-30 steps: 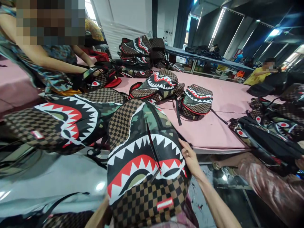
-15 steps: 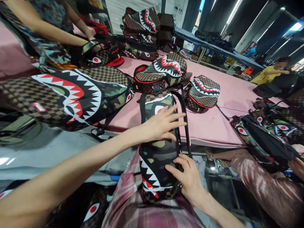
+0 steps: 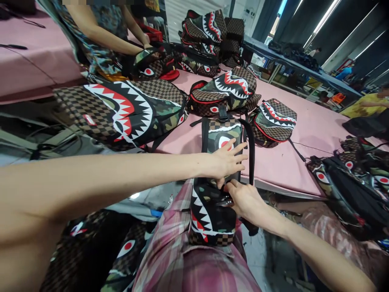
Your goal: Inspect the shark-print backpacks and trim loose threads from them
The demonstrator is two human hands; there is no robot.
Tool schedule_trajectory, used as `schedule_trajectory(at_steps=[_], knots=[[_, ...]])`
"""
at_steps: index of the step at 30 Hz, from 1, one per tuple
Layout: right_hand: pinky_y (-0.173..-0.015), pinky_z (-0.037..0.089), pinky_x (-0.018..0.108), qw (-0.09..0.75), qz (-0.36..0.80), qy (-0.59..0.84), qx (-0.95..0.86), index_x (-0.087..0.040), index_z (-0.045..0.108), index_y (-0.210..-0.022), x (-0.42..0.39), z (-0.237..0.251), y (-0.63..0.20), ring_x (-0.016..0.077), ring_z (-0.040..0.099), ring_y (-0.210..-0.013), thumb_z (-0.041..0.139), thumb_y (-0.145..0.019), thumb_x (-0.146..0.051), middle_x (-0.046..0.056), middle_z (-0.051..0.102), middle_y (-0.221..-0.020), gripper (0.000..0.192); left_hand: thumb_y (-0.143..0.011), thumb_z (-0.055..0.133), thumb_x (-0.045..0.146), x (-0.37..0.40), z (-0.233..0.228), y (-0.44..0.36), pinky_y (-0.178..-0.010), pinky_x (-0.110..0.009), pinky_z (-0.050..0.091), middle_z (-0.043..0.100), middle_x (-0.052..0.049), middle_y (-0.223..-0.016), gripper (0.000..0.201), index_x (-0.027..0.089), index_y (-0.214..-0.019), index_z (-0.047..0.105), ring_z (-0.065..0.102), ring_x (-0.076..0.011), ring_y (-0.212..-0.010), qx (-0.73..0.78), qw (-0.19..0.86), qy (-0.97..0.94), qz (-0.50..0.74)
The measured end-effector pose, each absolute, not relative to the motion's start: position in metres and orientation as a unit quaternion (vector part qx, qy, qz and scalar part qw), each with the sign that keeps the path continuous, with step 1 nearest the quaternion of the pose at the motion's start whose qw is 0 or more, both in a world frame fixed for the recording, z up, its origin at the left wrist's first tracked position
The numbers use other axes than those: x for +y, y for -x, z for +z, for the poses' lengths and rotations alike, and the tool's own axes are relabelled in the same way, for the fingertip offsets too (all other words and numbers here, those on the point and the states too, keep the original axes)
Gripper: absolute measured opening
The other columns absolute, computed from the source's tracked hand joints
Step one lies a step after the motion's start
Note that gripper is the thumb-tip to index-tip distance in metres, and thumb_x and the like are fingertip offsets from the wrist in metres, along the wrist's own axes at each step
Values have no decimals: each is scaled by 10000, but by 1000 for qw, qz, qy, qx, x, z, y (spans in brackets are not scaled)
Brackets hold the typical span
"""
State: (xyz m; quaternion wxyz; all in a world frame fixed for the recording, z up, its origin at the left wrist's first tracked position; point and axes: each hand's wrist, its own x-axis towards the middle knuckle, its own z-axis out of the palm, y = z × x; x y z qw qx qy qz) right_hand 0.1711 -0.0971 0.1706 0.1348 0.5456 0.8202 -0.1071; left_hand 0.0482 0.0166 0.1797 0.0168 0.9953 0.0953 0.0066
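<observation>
A backpack (image 3: 212, 215) with camouflage, brown check and a printed shark mouth lies lengthwise before me, its near end at my lap and its far end on the table. My left hand (image 3: 227, 162) rests flat across its upper part, fingers spread, beside a printed red eye. Just below, my right hand (image 3: 246, 200) is closed at the bag's right side, thumb and fingertips pinched together. What they pinch is too small to make out. A small shiny metal piece (image 3: 224, 202) shows under those fingers. A black strap (image 3: 251, 150) runs along the bag's right side.
More shark-print backpacks lie on the pink table (image 3: 306, 170): a large one (image 3: 130, 113) at left, another (image 3: 231, 89) beyond mine, a smaller one (image 3: 273, 119) at right. A co-worker's arms (image 3: 106, 38) handle a bag at far left. Bags (image 3: 337, 182) lie at right.
My right hand has moved up the bag toward my left hand and its fingers have closed from spread. My left hand stays spread on the bag. The view has shifted left.
</observation>
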Motion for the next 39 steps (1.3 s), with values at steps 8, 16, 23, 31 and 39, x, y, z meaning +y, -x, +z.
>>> schedule_trajectory(at_steps=[8, 16, 23, 31, 39], knots=[[-552, 334, 203, -89, -259, -499, 822, -171, 522, -816, -101, 138, -178, 111, 534, -610, 496, -663, -30, -23, 582, -701, 209, -714, 557, 52, 0, 131, -47, -1088, -549, -17, 434, -59, -1390, 520, 281, -1182, 552, 143, -294, -1375, 150, 59, -963, 215], [-561, 332, 191, -209, -290, -469, 808, -173, 506, -793, -116, 127, -186, 89, 487, -605, 499, -750, -75, -25, 531, -714, 107, -811, 440, 63, 4, 126, -37, -1100, -529, 47, 331, -74, -1453, 516, 233, -1298, 435, 123, -261, -1382, 124, 82, -965, 216], [-522, 310, 200, -243, -222, -460, 825, -167, 524, -784, -133, 116, -196, 92, 468, -608, 462, -807, -97, -4, 499, -732, 96, -832, 458, 406, -81, 137, 5, -610, -327, 486, 660, -93, -670, 325, 179, -681, 637, 624, -215, -636, 430, 474, -751, 163], [-457, 266, 257, -239, -2, -393, 888, -156, 551, -727, -149, 103, -185, 111, 394, -488, 362, -901, -141, 5, 504, -624, 257, -626, 665, 317, -99, 109, -17, -612, -298, 530, 649, -111, -608, 208, 119, -603, 608, 655, -217, -619, 511, 832, -178, 120], [-481, 359, 232, -186, 35, -404, 895, -92, 598, -973, -170, 104, -207, 95, 508, -560, 347, -917, -107, 71, 637, -791, 258, -481, 651, 25, -122, 85, -39, -845, -370, 523, 593, 10, -514, 204, 165, -452, 505, 614, -152, -647, 475, 826, -50, 298]])
